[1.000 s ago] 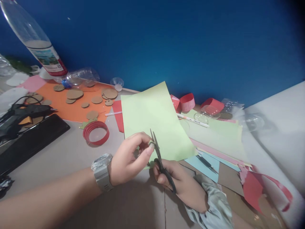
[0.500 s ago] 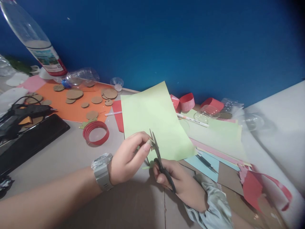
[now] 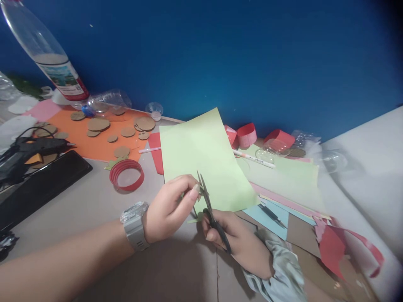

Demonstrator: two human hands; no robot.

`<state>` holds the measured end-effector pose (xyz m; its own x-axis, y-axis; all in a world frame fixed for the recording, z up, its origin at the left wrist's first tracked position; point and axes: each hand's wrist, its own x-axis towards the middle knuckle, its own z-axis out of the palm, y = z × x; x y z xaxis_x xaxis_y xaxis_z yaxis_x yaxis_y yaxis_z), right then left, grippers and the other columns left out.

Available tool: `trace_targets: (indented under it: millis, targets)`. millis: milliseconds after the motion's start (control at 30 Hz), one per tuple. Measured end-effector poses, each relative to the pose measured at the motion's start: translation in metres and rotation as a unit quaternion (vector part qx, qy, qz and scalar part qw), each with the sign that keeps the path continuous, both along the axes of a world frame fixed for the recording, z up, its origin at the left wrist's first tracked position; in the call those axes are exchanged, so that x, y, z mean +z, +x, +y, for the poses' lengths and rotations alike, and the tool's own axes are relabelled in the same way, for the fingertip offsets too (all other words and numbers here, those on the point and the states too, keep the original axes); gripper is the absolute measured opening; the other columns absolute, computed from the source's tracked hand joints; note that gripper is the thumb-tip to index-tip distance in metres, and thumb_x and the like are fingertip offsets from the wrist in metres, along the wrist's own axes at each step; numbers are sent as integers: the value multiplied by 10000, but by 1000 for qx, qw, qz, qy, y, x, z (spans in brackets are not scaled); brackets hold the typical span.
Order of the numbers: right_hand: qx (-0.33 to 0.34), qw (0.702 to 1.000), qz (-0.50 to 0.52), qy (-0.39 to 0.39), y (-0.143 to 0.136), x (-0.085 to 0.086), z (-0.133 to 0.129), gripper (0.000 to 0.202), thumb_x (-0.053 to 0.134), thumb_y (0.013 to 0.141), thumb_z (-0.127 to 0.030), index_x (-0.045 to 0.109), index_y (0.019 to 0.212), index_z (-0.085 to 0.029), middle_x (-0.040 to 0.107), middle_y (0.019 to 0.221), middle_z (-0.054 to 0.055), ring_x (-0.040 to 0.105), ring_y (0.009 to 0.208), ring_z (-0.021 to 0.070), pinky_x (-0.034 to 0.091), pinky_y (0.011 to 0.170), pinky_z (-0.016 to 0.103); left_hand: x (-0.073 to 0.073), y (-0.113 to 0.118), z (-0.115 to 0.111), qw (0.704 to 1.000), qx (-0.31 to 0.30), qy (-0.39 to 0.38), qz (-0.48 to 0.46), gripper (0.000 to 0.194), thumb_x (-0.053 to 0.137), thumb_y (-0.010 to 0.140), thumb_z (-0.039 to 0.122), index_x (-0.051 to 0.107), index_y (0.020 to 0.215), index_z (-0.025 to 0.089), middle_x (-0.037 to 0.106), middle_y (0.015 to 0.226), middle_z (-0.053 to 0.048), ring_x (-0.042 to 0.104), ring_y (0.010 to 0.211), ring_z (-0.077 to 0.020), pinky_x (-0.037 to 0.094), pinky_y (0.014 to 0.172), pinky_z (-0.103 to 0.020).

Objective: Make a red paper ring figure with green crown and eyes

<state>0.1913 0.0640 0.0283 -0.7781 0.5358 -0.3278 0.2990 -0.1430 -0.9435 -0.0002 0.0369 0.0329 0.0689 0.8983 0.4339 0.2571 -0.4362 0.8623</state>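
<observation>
My right hand (image 3: 237, 239) is wrapped round the handles of a pair of black-handled scissors (image 3: 206, 197), whose blades point up and stand slightly apart. Between the thumb and fingers of my left hand (image 3: 171, 207), a small piece of green paper (image 3: 200, 191) is pinched right at the blades; most of it is hidden. Behind both hands lies a large light green sheet of paper (image 3: 201, 147). A thin green paper strip (image 3: 194, 220) rests on the table just below the left fingers.
Left of my hands are a red ring (image 3: 140, 178), a black tray (image 3: 47, 184), a glue gun (image 3: 34, 153) and cardboard discs (image 3: 98, 123) on orange paper. A tall bottle (image 3: 63, 71) stands behind. On the right lie a pen (image 3: 272, 216), a white marker (image 3: 255, 159) and red paper scraps (image 3: 332, 249).
Almost nothing differs. Both hands, the scissors and the small paper piece keep their places, apart from a very slight shift of the scissors and right hand.
</observation>
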Motion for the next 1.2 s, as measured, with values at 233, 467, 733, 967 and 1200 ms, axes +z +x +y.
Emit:
trace_targets:
  millis: [233,467,733,967,1200]
  targets:
    - [-1,1000,4,2,2,-1,0,571,555,807,-747,468,722,-190,411,625,-50,354,590,120,280,564,259,1,0,1,1000,2,2,1,246,404,974,136,429,738,200,463,656,36,422,573,-103,368,555,-219]
    - [-1,1000,3,10,1,-1,1,567,556,813,-742,470,715,-190,402,615,-53,341,584,116,270,555,255,-1,-1,1,1000,6,-5,-2,276,402,985,139,434,717,198,463,645,41,419,565,-93,361,554,-207]
    - [0,1000,1,7,1,-1,0,574,551,807,-750,461,711,-192,400,612,-53,339,581,118,268,553,258,-1,0,-1,1000,9,-10,-2,282,409,989,133,444,716,197,474,650,46,433,576,-88,366,568,-197]
    - [-4,1000,-1,11,0,2,0,583,545,803,-756,462,710,-187,395,616,-54,337,588,119,269,559,261,1,0,1,1000,6,-5,-2,219,437,971,150,466,759,194,496,670,37,450,589,-96,390,578,-205]
    - [-3,1000,10,-4,0,0,0,581,552,797,-758,478,707,-189,412,599,-52,354,575,121,282,545,260,-1,0,0,1000,15,-6,16,217,424,972,165,451,758,195,490,664,27,444,581,-106,387,562,-219]
